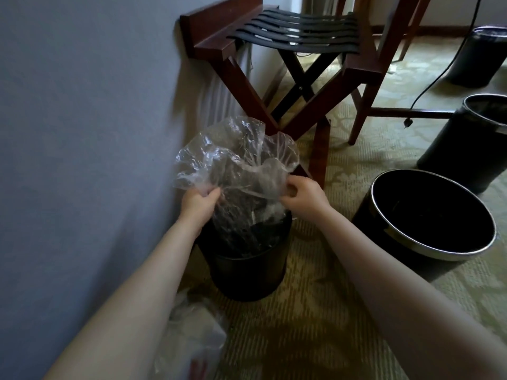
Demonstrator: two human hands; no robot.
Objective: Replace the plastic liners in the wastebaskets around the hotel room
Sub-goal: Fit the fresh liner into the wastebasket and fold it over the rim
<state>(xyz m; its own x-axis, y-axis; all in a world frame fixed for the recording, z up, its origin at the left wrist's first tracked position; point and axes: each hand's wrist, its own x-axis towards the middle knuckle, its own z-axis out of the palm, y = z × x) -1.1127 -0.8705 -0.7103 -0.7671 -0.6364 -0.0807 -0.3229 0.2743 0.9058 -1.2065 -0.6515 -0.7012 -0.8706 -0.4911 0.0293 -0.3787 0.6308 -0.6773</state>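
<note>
In the centre of the frame, both hands hold the clear liner (236, 160) by its mouth above the black wastebasket (247, 272), with its tail down inside. The left hand (201, 200) is clenched on one edge and the right hand (301, 194) pinches the other. I'd draw the edges well apart, then cuff them evenly over the rim. I can't tell whether it's going in or coming out. The film hides the far rim and any contents. The crumpled plastic (189, 333) at lower left is blurred and cut off.

Nothing could be read anywhere. A red mark showed on the crumpled plastic bag (192, 349) on the floor (315, 311), too blurred to make out.
</note>
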